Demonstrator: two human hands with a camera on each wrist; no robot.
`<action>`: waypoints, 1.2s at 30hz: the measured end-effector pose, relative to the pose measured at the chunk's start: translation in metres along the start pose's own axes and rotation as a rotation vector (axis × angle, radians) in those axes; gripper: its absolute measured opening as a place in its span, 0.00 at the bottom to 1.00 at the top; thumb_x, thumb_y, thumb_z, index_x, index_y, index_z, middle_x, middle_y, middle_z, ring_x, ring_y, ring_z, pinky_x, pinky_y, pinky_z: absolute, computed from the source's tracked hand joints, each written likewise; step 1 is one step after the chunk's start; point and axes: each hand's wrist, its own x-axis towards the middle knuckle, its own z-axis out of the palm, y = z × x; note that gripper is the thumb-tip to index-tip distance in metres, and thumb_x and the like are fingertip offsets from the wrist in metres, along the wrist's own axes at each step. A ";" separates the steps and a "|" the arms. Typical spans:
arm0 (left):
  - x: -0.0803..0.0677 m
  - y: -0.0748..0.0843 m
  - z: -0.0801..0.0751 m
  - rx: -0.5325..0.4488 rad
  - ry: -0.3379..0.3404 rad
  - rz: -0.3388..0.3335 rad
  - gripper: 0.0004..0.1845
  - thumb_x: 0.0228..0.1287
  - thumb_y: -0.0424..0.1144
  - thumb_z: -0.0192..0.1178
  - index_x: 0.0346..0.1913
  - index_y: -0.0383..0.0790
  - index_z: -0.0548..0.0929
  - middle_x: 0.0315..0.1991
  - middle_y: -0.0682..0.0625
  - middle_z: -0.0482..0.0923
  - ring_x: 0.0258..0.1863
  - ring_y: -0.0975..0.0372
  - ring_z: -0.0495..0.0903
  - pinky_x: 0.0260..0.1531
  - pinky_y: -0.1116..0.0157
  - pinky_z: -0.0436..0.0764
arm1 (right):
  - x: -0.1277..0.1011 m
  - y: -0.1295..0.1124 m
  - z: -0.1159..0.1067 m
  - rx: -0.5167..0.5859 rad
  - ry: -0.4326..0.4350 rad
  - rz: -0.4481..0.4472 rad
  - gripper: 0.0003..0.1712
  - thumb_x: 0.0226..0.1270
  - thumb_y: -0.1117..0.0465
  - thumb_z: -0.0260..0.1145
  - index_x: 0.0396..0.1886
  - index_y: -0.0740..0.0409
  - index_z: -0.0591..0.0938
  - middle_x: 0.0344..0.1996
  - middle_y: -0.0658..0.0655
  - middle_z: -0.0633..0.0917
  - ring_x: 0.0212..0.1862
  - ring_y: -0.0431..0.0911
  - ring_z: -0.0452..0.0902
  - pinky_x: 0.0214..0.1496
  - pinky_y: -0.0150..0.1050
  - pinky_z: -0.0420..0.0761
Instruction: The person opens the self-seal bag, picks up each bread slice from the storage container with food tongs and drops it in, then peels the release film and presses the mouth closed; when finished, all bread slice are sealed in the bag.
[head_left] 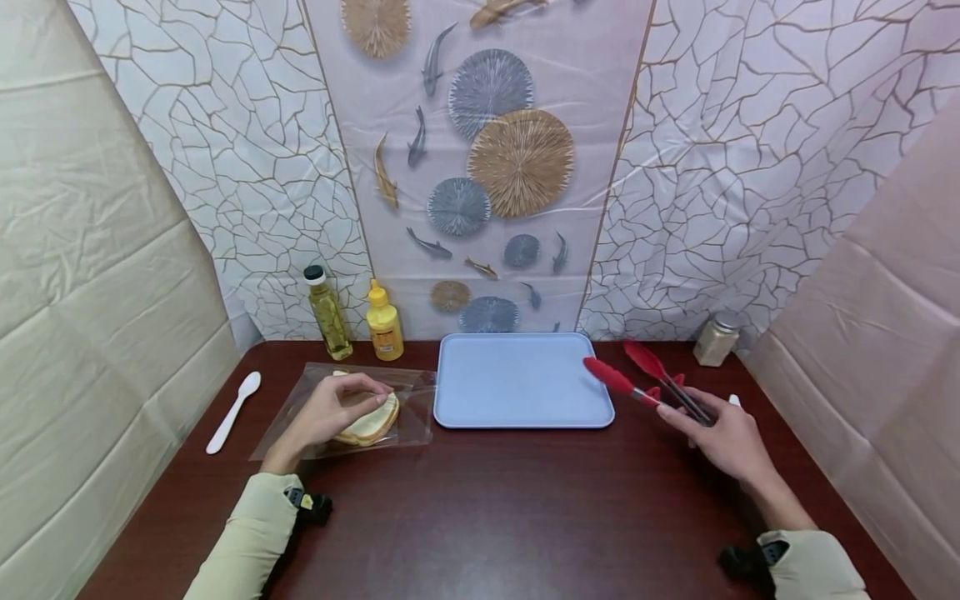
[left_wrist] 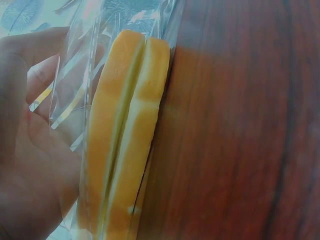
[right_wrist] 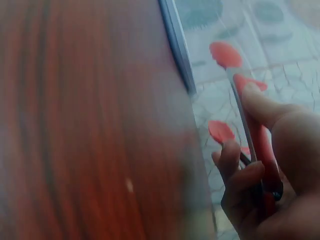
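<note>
Two slices of bread (head_left: 372,426), stacked with their crusts lined up, lie inside a clear plastic bag (head_left: 416,425) on the left side of the table. My left hand (head_left: 330,408) is over the bag, its thumb and forefinger pinching the upper film above the bread. Close up in the left wrist view, the film stands between that hand (left_wrist: 35,135) and the crusts (left_wrist: 112,115). On the right, my right hand (head_left: 727,437) grips red-tipped tongs (head_left: 617,377) by the handles. The tongs' arms are spread, with nothing between the tips, one tip overlapping the tray's right edge.
A light blue tray (head_left: 517,383) lies at the back middle. Behind the bag stand an oil bottle (head_left: 328,317) and a yellow squeeze bottle (head_left: 385,325). A white spoon (head_left: 232,414) lies far left; a small shaker jar (head_left: 717,340) stands back right.
</note>
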 end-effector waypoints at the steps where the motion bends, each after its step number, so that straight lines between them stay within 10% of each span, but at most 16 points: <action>1: 0.000 0.000 0.000 0.001 -0.001 -0.003 0.09 0.72 0.46 0.74 0.49 0.47 0.93 0.49 0.53 0.93 0.52 0.65 0.90 0.57 0.69 0.85 | 0.000 0.004 -0.001 -0.014 0.006 0.011 0.49 0.71 0.32 0.73 0.78 0.61 0.75 0.29 0.57 0.87 0.27 0.42 0.83 0.30 0.37 0.75; 12: -0.005 -0.003 0.001 0.024 -0.001 -0.019 0.07 0.72 0.47 0.74 0.48 0.51 0.93 0.48 0.56 0.93 0.52 0.65 0.89 0.60 0.57 0.86 | 0.007 0.017 0.001 -0.059 0.029 0.081 0.55 0.72 0.30 0.70 0.76 0.72 0.70 0.56 0.74 0.85 0.51 0.61 0.84 0.46 0.48 0.81; 36: -0.001 0.002 0.002 0.089 0.006 -0.011 0.06 0.72 0.44 0.74 0.48 0.52 0.94 0.48 0.61 0.93 0.55 0.66 0.89 0.63 0.53 0.84 | 0.027 -0.012 0.001 -0.347 -0.206 0.230 0.60 0.62 0.13 0.59 0.52 0.70 0.67 0.31 0.64 0.77 0.35 0.58 0.77 0.32 0.50 0.74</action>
